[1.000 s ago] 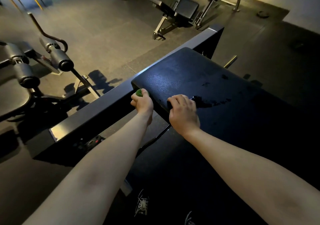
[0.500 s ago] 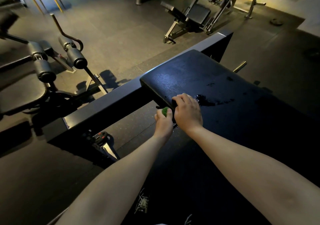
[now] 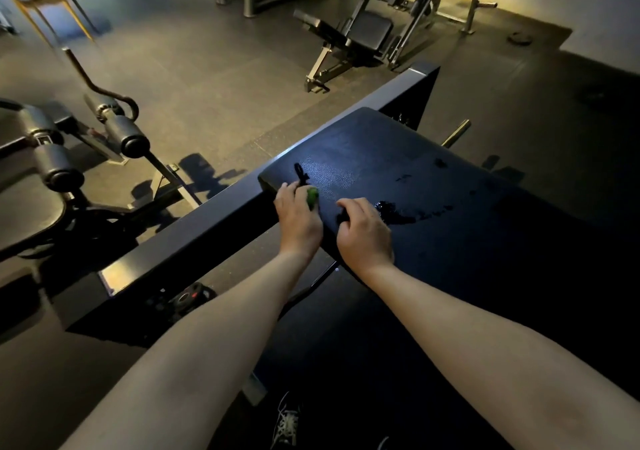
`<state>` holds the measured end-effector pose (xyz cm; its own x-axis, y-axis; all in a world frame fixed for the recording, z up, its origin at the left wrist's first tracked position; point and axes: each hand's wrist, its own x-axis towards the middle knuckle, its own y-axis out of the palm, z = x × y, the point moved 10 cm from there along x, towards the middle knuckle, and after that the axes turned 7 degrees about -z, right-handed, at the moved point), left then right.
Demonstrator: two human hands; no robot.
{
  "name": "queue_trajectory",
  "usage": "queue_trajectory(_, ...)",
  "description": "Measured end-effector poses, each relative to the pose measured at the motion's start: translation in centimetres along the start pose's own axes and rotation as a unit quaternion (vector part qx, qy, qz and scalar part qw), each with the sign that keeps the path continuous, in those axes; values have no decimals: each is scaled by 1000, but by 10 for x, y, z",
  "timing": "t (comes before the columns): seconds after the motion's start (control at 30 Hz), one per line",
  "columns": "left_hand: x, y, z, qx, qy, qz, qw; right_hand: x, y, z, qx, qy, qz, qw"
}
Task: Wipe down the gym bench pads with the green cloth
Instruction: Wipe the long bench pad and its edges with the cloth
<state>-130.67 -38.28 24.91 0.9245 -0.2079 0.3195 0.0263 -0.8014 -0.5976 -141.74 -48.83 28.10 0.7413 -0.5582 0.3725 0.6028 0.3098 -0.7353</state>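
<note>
Green cloth (image 3: 312, 196), bunched small, sits gripped in the left hand (image 3: 298, 217) at the near corner of the black bench pad (image 3: 433, 186). Just beside it, the right hand (image 3: 363, 231) rests on the pad's edge, fingers curled over something dark I cannot make out.

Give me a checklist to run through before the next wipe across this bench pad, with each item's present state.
1. Green cloth in the left hand: ok, bunched in its grip.
2. Cloth on the bench pad: ok, at the near left corner.
3. Right hand bracing the pad's near edge: ok.
4. Wet patch wiped: not ok, it lies just beyond the right hand.
5. Droplets farther along the pad cleared: not ok.
6. Cloth clean enough: cannot tell, mostly hidden.
</note>
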Motion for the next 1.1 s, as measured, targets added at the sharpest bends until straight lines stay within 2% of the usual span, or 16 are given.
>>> queue_trajectory(0.07,-10,-5,-6,-8,52,13,999,2,-5,-7,21,35,-17,999)
queue_trajectory(0.23,-68,1,-59,-27,152,122,980,1,-20,-15,101,92,-55,989)
queue_trajectory(0.4,-69,-9,-50,-32,193,158,968,-3,-21,-15,105,80,-18,991)
queue_trajectory(0.47,-48,-17,-39,-16,172,132,976,-4,-17,-11,83,57,-12,995)
queue_trajectory(0.57,-1,-28,-15,-19,78,70,994,-4,-8,-5,36,17,1,999)
queue_trajectory(0.67,28,-17,-2,-6,18,67,998,-1,-9,0,18,-3,-20,1000)
queue_trajectory(0.9,-6,6,-40,30,123,107,986,2,-10,-4,23,7,-52,998)
queue_trajectory(1.03,-45,4,-54,-16,145,112,983,0,-14,-17,76,91,-53,992)
queue_trajectory(1.1,-53,-3,-52,-53,138,101,984,-2,-15,-16,81,95,-47,991)
